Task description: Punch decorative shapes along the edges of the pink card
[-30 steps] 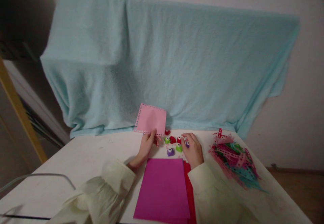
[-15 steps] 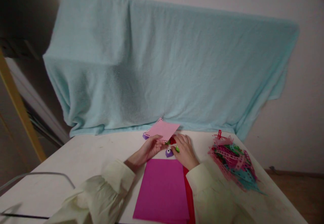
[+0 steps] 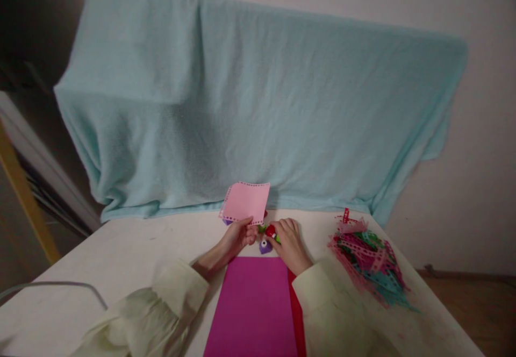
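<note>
My left hand (image 3: 242,232) is closed, pinching the lower edge of a pink sheet of paper (image 3: 246,202) between thumb and fingers. Small holes run along several edges of the sheet, which is held tilted above the table. My right hand (image 3: 289,241) curls around a small red paper punch (image 3: 271,231), with green showing beside it under the fingers. Just left of that hand a purple punch (image 3: 265,247) with a white button lies on the table. Another purple piece (image 3: 227,221) is mostly hidden behind the pink sheet.
A magenta sheet (image 3: 253,303) lies in front of me, over a red sheet (image 3: 297,314). Punched paper strips (image 3: 371,257) in several colours are heaped on the right of the white table (image 3: 153,249). A light blue cloth (image 3: 282,104) hangs behind. A grey cable (image 3: 76,283) crosses the left side.
The pink sheet has turned and moved left with my left hand, away from my right hand. More of the red punch shows now. The whole view has shifted slightly.
</note>
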`<state>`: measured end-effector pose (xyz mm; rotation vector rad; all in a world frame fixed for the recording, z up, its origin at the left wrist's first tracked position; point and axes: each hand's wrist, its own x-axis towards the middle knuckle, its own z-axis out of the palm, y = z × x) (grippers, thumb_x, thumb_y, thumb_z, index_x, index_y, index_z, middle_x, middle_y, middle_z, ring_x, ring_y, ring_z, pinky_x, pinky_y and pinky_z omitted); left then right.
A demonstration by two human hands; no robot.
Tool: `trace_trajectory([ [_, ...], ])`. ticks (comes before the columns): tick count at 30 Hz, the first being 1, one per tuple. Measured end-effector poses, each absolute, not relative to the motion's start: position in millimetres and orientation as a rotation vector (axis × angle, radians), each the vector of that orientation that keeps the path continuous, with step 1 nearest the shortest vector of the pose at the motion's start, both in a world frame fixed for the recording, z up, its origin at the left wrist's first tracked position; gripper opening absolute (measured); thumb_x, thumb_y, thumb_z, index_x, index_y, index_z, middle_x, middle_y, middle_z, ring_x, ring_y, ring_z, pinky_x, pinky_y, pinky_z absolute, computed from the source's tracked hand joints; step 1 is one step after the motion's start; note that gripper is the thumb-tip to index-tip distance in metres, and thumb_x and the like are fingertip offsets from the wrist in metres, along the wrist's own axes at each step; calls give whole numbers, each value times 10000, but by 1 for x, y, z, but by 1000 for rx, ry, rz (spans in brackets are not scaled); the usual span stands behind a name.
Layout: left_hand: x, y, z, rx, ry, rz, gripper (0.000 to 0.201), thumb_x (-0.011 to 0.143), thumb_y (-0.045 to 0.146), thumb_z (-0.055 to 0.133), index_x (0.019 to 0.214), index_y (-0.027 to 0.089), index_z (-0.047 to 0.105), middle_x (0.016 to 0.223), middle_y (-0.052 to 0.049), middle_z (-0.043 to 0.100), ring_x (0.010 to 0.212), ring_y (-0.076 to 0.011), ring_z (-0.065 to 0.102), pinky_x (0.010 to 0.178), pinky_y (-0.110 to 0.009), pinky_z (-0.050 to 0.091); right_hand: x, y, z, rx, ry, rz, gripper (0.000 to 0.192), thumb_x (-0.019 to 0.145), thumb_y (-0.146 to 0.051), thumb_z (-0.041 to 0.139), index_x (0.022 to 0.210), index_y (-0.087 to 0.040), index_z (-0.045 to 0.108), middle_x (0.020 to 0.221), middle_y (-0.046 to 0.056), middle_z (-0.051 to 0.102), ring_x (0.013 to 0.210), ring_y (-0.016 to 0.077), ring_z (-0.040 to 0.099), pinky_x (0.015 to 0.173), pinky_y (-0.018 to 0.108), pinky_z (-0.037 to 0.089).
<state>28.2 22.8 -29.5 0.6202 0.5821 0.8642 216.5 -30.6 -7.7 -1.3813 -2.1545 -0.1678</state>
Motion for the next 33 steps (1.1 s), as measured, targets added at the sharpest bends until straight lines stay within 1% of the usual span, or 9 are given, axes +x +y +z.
trace_trajectory([
  [2, 28, 23, -28, 618, 584, 867, 250, 932, 234, 438, 769, 86, 558, 602, -55, 600, 419, -80, 543, 400, -161, 455, 218, -29, -10, -1404, -2130, -173, 180, 865, -344, 609, 967, -200, 574, 916, 75, 564, 934, 258, 489, 879, 415, 372],
  [7, 28, 21, -23, 612, 644, 867, 215, 914, 229, 484, 785, 85, 577, 595, -57, 612, 436, -94, 555, 435, -180, 466, 219, -28, -12, -1444, -2083, -205, 305, 827, -479, 628, 836, -192, 526, 862, 81, 550, 882, 260, 492, 809, 392, 393],
  [12, 29, 18, -25, 699, 634, 874, 249, 907, 254, 509, 770, 75, 613, 604, -69, 624, 435, -92, 537, 434, -186, 435, 220, -29, -9, -1391, -1873, 4, 309, 857, -492, 586, 900, -193, 523, 854, 70, 564, 859, 233, 522, 788, 358, 418],
  [16, 34, 10, -23, 890, 604, 948, 319, 878, 331, 576, 703, 71, 639, 655, -81, 637, 467, -85, 531, 467, -183, 421, 226, -28, 2, -1245, -1431, 410, 422, 826, -536, 605, 1057, -197, 504, 846, 30, 580, 704, 165, 527, 659, 286, 430],
  [19, 36, 2, -15, 1106, 638, 996, 350, 868, 382, 587, 726, 73, 675, 683, -90, 658, 548, -114, 568, 572, -210, 451, 231, -28, 9, -1056, -1192, 876, 445, 899, -586, 435, 1039, -178, 547, 688, -16, 522, 475, 93, 376, 463, 221, 309],
  [22, 36, -4, -8, 1256, 690, 985, 392, 872, 428, 561, 758, 80, 702, 683, -90, 674, 590, -146, 593, 628, -240, 462, 233, -28, 12, -908, -1057, 1205, 541, 904, -637, 347, 927, -157, 597, 563, -54, 402, 414, 64, 232, 415, 204, 191],
  [24, 36, -6, -5, 1295, 720, 959, 438, 878, 459, 536, 759, 77, 712, 689, -99, 688, 609, -162, 608, 639, -251, 464, 231, -27, 11, -854, -1002, 1318, 540, 883, -651, 388, 887, -158, 610, 541, -64, 360, 415, 60, 205, 415, 204, 177],
  [26, 36, -7, -4, 1314, 746, 934, 475, 883, 482, 513, 766, 70, 719, 698, -108, 702, 625, -174, 623, 645, -257, 464, 227, -27, 10, -817, -968, 1397, 519, 864, -649, 442, 879, -161, 619, 563, -54, 385, 425, 58, 219, 421, 207, 190],
  [33, 35, -8, -3, 1394, 845, 995, 518, 900, 512, 461, 784, 81, 725, 701, -114, 716, 645, -201, 648, 629, -277, 454, 217, -31, 8, -813, -1130, 1441, 312, 769, -438, 717, 935, -184, 646, 733, -1, 527, 565, 81, 407, 485, 216, 269],
])
